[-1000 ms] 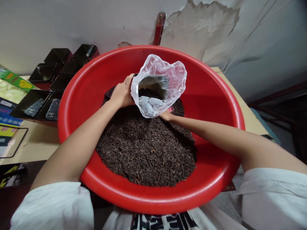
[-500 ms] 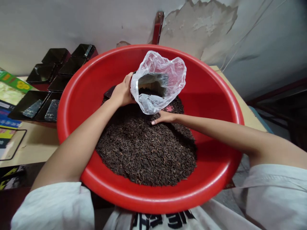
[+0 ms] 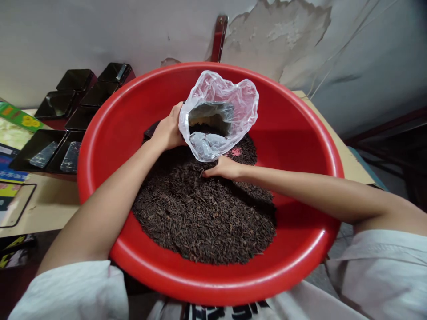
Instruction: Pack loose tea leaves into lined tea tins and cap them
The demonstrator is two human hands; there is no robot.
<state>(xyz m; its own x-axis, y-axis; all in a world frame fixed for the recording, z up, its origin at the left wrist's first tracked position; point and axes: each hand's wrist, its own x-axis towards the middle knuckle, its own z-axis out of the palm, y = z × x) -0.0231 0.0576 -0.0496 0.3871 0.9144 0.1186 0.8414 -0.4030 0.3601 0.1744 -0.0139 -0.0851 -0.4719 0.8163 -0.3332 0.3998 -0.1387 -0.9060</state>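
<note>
Tea leaves (image 3: 207,218), dark and loose (or something very like them), lay heaped in a big red plastic basin (image 3: 300,151), and a clear plastic bag (image 3: 245,104) leaned over the far part of the heap, its mouth gaping up and toward the wearer. Its long axis seemed to run away from that mouth, down and back into the basin; more dark leaves showed inside. The left hand (image 3: 168,132) had the bag, fingers bent around its left side with their tips hidden; whether they also clasped something stiff under the film, I could not tell. The right hand (image 3: 223,169) was just below the bag's near lip, thumb out to the left against the heap. Its other fingers were out of sight, so how far they were spread, or whether they had hold of any leaves, I could not tell. From that thumb, the mouth lay just above and slightly beyond. A pink patch (image 3: 235,152) showed just past the right hand. Red wall sloped up to the right of the heap, leaving sideways room, while the rolled rim (image 3: 213,286) passed under both forearms. Outside it, on the left, black open-topped boxes (image 3: 40,144) stood just beside the basin.
</note>
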